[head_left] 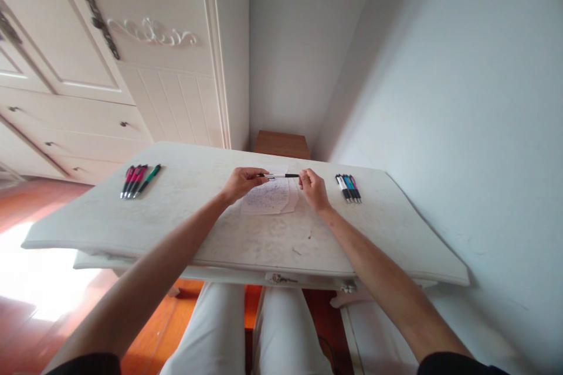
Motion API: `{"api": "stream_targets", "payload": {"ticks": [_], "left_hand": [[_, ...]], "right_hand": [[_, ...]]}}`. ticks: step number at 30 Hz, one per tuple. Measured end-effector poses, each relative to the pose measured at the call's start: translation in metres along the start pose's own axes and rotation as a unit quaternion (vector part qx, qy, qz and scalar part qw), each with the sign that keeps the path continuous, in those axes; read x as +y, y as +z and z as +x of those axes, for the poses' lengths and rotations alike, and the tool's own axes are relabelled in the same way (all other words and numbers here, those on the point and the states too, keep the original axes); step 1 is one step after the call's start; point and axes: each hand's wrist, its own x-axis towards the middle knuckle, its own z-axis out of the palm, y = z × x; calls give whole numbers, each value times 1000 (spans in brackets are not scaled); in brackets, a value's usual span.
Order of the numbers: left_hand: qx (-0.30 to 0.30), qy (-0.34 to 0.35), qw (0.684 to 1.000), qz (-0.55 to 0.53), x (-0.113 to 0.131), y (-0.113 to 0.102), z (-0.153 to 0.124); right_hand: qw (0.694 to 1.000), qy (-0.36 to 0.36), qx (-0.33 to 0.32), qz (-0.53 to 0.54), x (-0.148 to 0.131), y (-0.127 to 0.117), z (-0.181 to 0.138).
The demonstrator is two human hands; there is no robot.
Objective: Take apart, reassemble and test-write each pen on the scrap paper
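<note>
A white pen with black ends (284,176) lies level between my hands, above the scribbled paper (266,198). My left hand (241,184) pinches its left end between thumb and fingers. At the pen's right tip, my right hand (313,187) is closed, its fingers curled around or against the end; exactly what they grip is hidden. Right of my right hand lies a row of several pens (348,188) in white, blue and purple. Far to the left, several pink-red pens (133,181) lie side by side with a green pen (148,180).
Everything rests on a worn white table (176,234) with drawer knobs at its front edge. A white wardrobe (167,82) stands behind on the left, and a grey-white wall (461,129) runs along the right. A brown wooden piece (282,144) sits behind the table.
</note>
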Motion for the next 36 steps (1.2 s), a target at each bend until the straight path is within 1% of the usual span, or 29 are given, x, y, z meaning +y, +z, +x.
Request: {"api": "stream_targets", "payload": {"ticks": [4,9,14,17,21,24,27,30,32,34,36], "left_hand": [[19,18,999,45,-1,-1,1],[43,82,990,102,3,-2,-1],[72,124,984,109,4,-1,-3],[79,113,983,117,5,-1,-3],[86,83,985,125,7,-2,0],[89,82,985,119,9,-2,1],[85,76,987,116,11,-2,0],[74,69,989,111,10,-2,0],[70,62,991,95,9,-1,0],[69,51,995,59,7,-1,1],[73,40,997,7,8,-2,1]], "right_hand": [[1000,15,0,12,1,1,0],[999,23,-11,38,3,1,1],[995,40,-23,84,0,1,0],[987,67,-34,139,-3,2,0],[961,128,-45,240,-4,6,1],[945,180,-38,270,-2,6,3],[938,203,-38,278,0,5,5],[944,187,-31,272,2,3,6],[957,151,-40,243,4,3,5],[972,102,-79,195,4,4,4],[977,61,-134,155,4,5,1]]}}
